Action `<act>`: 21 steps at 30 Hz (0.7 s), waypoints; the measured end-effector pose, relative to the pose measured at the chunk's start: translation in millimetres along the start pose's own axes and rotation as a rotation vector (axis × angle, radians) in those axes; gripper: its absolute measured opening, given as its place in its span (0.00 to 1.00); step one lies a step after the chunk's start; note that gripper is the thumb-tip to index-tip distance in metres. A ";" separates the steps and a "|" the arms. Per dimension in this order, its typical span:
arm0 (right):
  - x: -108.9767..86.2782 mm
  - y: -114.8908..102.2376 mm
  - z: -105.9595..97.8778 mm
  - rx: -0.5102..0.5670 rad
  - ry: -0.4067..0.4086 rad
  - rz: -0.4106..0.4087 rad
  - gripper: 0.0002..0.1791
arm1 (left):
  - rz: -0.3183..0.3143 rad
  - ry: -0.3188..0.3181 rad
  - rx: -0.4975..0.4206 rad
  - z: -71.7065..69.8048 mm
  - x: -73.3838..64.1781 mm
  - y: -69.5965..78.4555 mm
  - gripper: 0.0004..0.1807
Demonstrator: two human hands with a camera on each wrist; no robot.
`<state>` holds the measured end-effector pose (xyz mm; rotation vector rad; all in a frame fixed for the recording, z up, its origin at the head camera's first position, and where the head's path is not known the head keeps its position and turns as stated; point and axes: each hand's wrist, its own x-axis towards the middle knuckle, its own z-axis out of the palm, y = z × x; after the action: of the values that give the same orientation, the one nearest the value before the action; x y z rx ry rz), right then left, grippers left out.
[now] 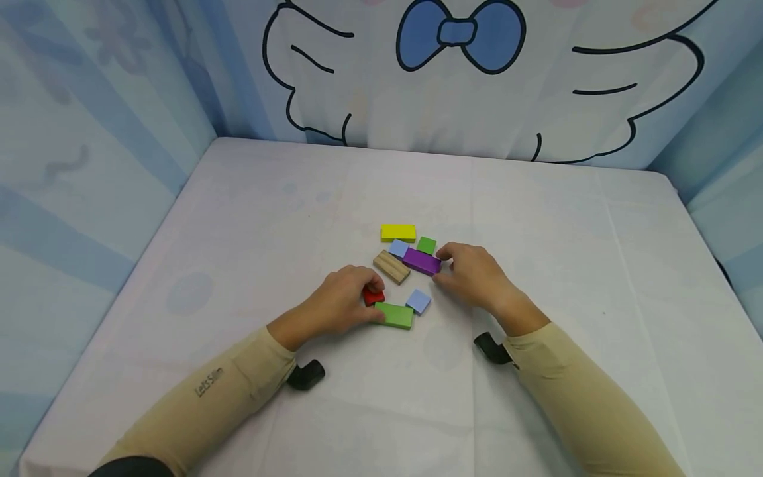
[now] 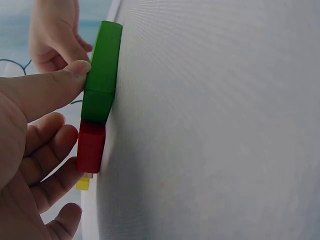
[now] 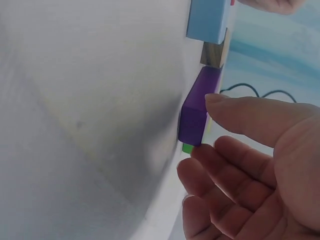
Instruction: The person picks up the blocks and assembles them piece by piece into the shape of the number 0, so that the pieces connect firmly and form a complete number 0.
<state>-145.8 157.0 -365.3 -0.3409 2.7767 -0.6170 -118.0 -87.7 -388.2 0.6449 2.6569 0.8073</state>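
In the head view my left hand [image 1: 341,299] reaches in from the left. Its thumb lies against the long green block [image 1: 396,316], while the bent fingers meet the small red block [image 1: 373,299] just behind it, so the two blocks sit between thumb and fingers. On the other side, my right hand [image 1: 477,275] pinches the right end of the purple block [image 1: 422,262] with thumb and forefinger. Its thumb pad shows on the purple block [image 3: 200,107] in the right wrist view, the other fingers loosely bent below. All these blocks lie flat, low on the table.
A wooden block [image 1: 391,267] and a light blue block [image 1: 399,248] lie left of the purple one. Behind are a yellow block [image 1: 398,232] and a small green block [image 1: 426,245]. Another light blue block [image 1: 418,301] touches the long green one's corner. A white cloth covers the table [image 1: 286,199].
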 end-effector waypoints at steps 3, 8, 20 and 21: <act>1.1 0.6 0.6 -0.004 0.001 -0.001 0.21 | 0.003 0.000 0.000 -0.2 0.5 0.3 0.23; 2.9 0.7 1.6 -0.010 0.005 0.002 0.20 | 0.004 0.002 0.000 -0.1 0.9 0.1 0.23; 1.1 3.1 -1.0 -0.021 -0.032 0.022 0.19 | -0.017 -0.008 0.003 0.1 0.7 1.2 0.24; 0.6 4.2 -1.4 -0.022 -0.035 0.017 0.19 | -0.018 -0.008 0.002 0.0 0.6 1.2 0.24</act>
<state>-147.6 161.1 -366.1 -0.3284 2.7519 -0.5717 -118.1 -86.5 -387.5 0.6228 2.6525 0.7955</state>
